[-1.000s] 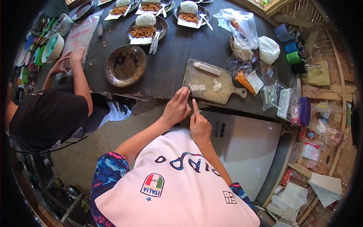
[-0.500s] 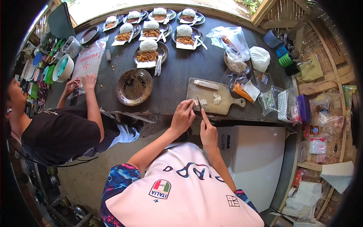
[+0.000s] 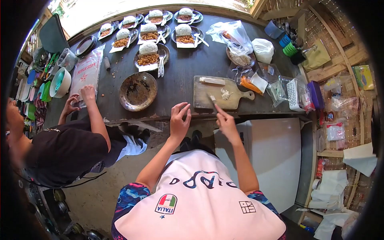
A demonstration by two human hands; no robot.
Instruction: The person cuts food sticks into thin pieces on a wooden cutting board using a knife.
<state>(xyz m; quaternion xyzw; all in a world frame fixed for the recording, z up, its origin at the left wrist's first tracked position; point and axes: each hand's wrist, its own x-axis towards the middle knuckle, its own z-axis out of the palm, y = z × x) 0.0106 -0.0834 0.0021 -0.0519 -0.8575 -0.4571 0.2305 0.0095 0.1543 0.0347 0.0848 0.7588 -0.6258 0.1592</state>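
A wooden cutting board (image 3: 236,105) lies near the table's front edge, its handle toward the right. On it are a pale block (image 3: 212,81) at the back and a small pile of thin pale strips (image 3: 225,94). My right hand (image 3: 228,126) grips a knife (image 3: 213,100), whose blade is over the board's middle with pale pieces at it. Just left of the board's front corner is my left hand (image 3: 180,120), raised with its fingers apart and nothing in it. A brown round plate (image 3: 138,91) sits left of the board.
Several plates of rice and brown food (image 3: 148,60) stand toward the back. Bags (image 3: 263,50) and a white basket (image 3: 297,94) lie at the right. On the left, another person (image 3: 68,148) touches a plastic packet (image 3: 85,74); a bowl (image 3: 61,83) is beside it.
My left hand has come off the board to the left, its fingers opening. My right hand has moved right with the knife, and the row of pale pieces has left its former spot.
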